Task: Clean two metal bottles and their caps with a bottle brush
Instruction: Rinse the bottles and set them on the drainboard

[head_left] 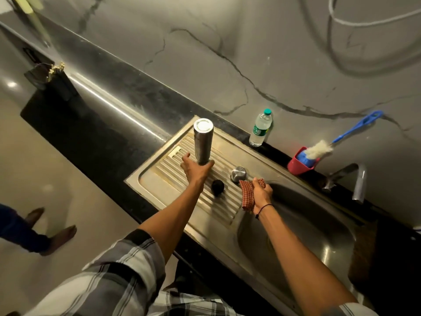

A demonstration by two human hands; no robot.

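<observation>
Black stone surface (109, 142) carries a steel drainboard (159, 185), where a metal bottle (202, 142) stands upright. The left grip (196, 169) spreads wide at its foot, thumb touching. The right grip (262, 190) clutches a checked cloth (247, 195) beside a steel cap (238, 174) and a black cap (218, 187).

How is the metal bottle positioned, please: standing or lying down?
Standing: the metal bottle rises on end from the ribbed drainboard, flat end up, left hand at its foot.
</observation>
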